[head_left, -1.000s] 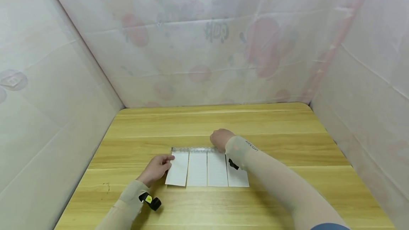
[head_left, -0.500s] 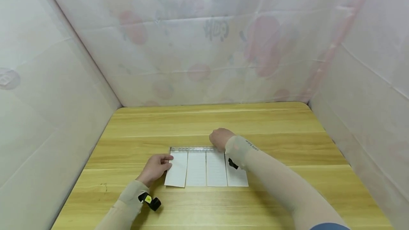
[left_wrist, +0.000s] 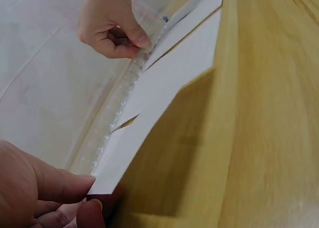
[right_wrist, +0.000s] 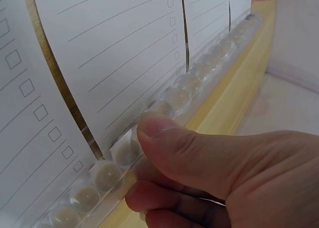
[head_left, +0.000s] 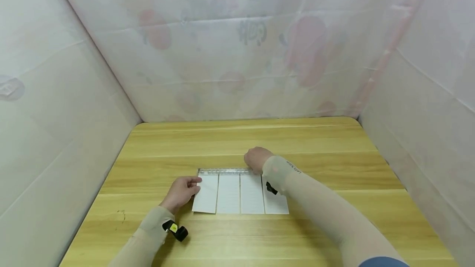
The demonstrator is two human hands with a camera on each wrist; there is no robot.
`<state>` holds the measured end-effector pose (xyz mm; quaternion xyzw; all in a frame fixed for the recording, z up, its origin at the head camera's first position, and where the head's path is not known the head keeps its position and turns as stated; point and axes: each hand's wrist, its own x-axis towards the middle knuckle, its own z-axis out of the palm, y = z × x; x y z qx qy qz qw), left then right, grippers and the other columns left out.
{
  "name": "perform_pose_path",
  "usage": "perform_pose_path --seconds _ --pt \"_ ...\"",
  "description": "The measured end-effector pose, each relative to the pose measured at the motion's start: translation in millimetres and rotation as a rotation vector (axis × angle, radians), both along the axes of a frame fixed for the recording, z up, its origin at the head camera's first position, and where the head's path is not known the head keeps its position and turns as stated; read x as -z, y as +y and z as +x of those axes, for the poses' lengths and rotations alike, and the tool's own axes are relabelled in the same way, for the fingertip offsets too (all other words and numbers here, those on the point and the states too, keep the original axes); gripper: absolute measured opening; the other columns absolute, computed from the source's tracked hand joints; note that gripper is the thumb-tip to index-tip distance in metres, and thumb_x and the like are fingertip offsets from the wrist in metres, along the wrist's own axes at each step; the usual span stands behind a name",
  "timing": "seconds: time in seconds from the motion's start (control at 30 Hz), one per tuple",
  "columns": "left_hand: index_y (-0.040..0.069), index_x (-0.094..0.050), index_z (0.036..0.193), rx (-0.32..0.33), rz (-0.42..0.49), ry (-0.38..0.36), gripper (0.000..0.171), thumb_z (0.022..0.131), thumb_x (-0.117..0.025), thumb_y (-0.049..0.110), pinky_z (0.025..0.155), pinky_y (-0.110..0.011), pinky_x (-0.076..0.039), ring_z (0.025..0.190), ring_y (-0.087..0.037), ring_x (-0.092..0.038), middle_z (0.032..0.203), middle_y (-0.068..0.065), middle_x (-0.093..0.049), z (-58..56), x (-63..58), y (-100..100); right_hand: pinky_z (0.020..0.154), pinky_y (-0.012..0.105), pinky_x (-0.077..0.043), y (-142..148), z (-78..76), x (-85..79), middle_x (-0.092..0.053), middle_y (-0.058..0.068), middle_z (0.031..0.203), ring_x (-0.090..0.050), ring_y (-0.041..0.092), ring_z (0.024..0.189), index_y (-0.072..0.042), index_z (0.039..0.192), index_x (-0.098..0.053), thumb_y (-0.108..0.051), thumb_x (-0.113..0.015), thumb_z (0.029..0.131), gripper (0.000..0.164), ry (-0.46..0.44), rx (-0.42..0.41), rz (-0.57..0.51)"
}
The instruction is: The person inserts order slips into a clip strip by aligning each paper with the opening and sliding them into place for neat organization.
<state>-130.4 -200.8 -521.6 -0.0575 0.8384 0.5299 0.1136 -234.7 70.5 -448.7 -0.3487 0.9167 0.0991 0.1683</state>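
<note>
Several white paper slips (head_left: 229, 193) lie side by side on the table, printed with lines and small checkboxes in the right wrist view. Along their far edge runs a clear plastic strip with round bumps (right_wrist: 107, 175), perhaps bubble wrap. My left hand (head_left: 181, 194) pinches the outer edge of the leftmost slip (head_left: 206, 193), thumb and fingers on either side. At the strip's right part, my right hand (head_left: 257, 160) pinches the strip, thumb on top and fingers curled below. The right forearm partly hides the rightmost slip (head_left: 278, 205).
The wooden table (head_left: 237, 238) carries the slips near its middle. Pale printed sheets form a back wall (head_left: 230, 61) and two side walls around it. A black wrist camera (head_left: 178, 230) is strapped under the left sleeve, close above the tabletop.
</note>
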Motion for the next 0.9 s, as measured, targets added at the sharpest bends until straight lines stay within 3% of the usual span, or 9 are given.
perform_pose_path --seconds 0.17,0.3,0.43,0.57,0.63,0.7,0.9 --pt "-0.001 -0.064 0.117 0.023 -0.113 0.082 0.029 0.088 -0.066 0.003 0.069 -0.03 -0.047 0.081 -0.019 -0.051 0.092 -0.006 -0.058 -3.3 -3.3 2.3 0.058 0.023 -0.045 2.7 -1.7 1.7 -0.053 -0.006 0.064 -0.041 0.009 0.057 -0.016 0.066 -0.052 0.0 -0.067 0.083 0.028 0.007 -0.007 -0.007" --pt "-0.001 -0.062 0.122 0.07 -0.265 0.17 0.038 0.086 -0.07 0.009 0.076 -0.035 -0.049 0.085 -0.019 -0.054 0.1 -0.006 -0.06 -1.8 -5.5 5.2 0.057 0.023 -0.043 5.2 -3.1 3.8 -0.05 -0.006 0.06 -0.038 0.009 0.055 -0.017 0.061 -0.048 0.003 -0.064 0.082 0.033 0.0 0.003 -0.016" --pt "0.004 -0.058 0.129 0.251 -0.489 0.311 0.055 0.083 -0.077 0.026 0.092 -0.043 -0.047 0.107 -0.026 -0.055 0.122 -0.011 -0.056 3.5 -8.1 7.4 0.056 0.023 -0.041 7.4 -5.1 5.4 -0.048 -0.006 0.058 -0.036 0.009 0.054 -0.018 0.06 -0.044 0.005 -0.063 0.081 0.036 -0.005 0.0 -0.025" --pt "0.008 -0.05 0.139 0.506 -0.669 0.43 0.074 0.08 -0.075 0.045 0.105 -0.05 -0.034 0.131 -0.033 -0.04 0.144 -0.014 -0.043 9.7 -8.6 6.5 0.056 0.024 -0.041 8.1 -6.5 6.3 -0.047 -0.006 0.058 -0.036 0.009 0.054 -0.018 0.06 -0.045 0.004 -0.065 0.081 0.036 -0.002 0.002 -0.033" --pt "0.008 -0.045 0.143 0.585 -0.72 0.448 0.079 0.081 -0.071 0.051 0.108 -0.05 -0.03 0.136 -0.034 -0.034 0.149 -0.014 -0.037 11.5 -7.6 5.7 0.056 0.023 -0.041 8.4 -7.1 7.0 -0.048 -0.006 0.057 -0.036 0.009 0.053 -0.018 0.059 -0.046 0.003 -0.065 0.082 0.036 -0.004 0.007 -0.036" --pt "0.007 -0.042 0.145 0.623 -0.755 0.454 0.081 0.083 -0.067 0.054 0.109 -0.05 -0.028 0.138 -0.034 -0.03 0.151 -0.014 -0.034 12.4 -5.7 4.8 0.055 0.023 -0.041 8.7 -7.4 7.9 -0.048 -0.006 0.057 -0.036 0.008 0.053 -0.018 0.059 -0.046 0.003 -0.065 0.083 0.036 -0.003 0.008 -0.035" --pt "0.007 -0.041 0.145 0.642 -0.743 0.471 0.08 0.085 -0.065 0.054 0.109 -0.05 -0.028 0.139 -0.034 -0.028 0.153 -0.013 -0.031 13.5 -1.1 3.2 0.055 0.023 -0.041 8.7 -7.3 10.6 -0.046 -0.005 0.055 -0.035 0.009 0.052 -0.017 0.057 -0.045 0.003 -0.064 0.084 0.038 -0.001 0.009 -0.033"
